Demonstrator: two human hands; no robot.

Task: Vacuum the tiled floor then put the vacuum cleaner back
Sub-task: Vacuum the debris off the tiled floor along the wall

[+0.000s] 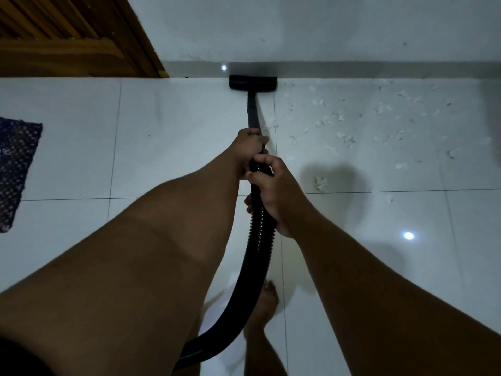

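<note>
A black vacuum floor head (253, 82) lies flat on the white tiled floor (168, 147), pressed against the grey skirting of the far wall. Its black wand (252, 112) runs back toward me. My left hand (250, 147) grips the wand's near end. Just behind it, my right hand (273, 188) grips the ribbed black hose (257, 240), which curves down and left past my bare foot (267, 302). Several white scraps of debris (349, 126) lie scattered on the tiles to the right of the head. The vacuum's body is out of view.
A wooden louvred door (67, 36) stands at the far left. A dark patterned mat (16, 169) lies at the left edge. The white wall (325, 25) closes off the far side. Ceiling lights reflect on the glossy tiles.
</note>
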